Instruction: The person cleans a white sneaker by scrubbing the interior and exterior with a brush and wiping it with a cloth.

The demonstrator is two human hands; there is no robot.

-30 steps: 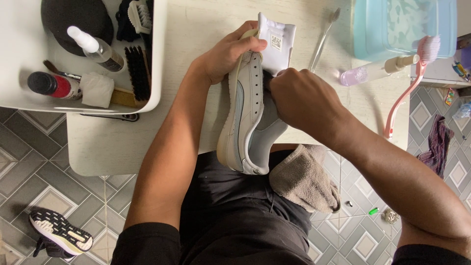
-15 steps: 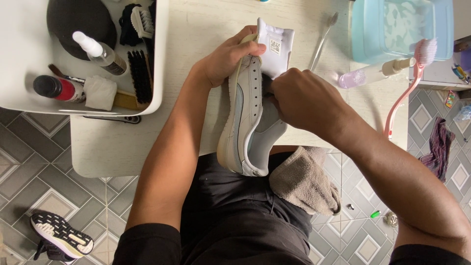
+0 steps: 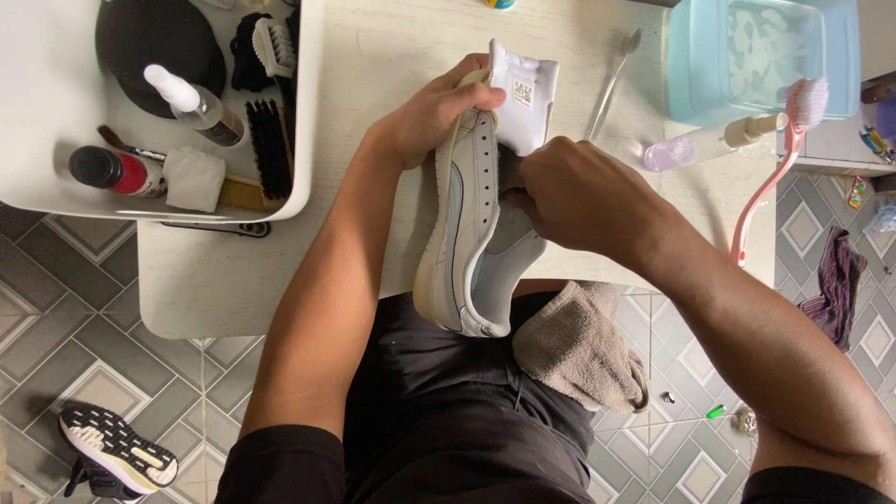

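A white sneaker (image 3: pixel 471 233) is being held on its side over the near edge of a pale table (image 3: pixel 373 140), heel hanging above the person's lap, its tongue (image 3: pixel 523 89) folded up and out. The left hand (image 3: pixel 434 112) is gripping the toe end, fingers curled over the sole's rim; the right hand (image 3: pixel 583 196) is closing around the shoe's opening, fingertips tucked inside, possibly on a small dark brush, though the view there is too shadowed to tell. The shoe is looking light and fairly stiff at the rubber sole but soft in the leather upper and tongue, so the firm sole edge and toe are likely offering the surest hold. A grey towel (image 3: pixel 579 350) is lying across the right thigh. Further out, a white tray (image 3: pixel 308 103) is holding a spray bottle (image 3: pixel 191 103), a red-and-black bottle (image 3: pixel 112 171) and a black brush (image 3: pixel 271 149); a toothbrush (image 3: pixel 614 79), a pink long-handled brush (image 3: pixel 775 168) and a blue tub (image 3: pixel 756 56) are sitting to the right. Another shoe (image 3: pixel 117 450) is lying on the tiled floor (image 3: pixel 75 280).
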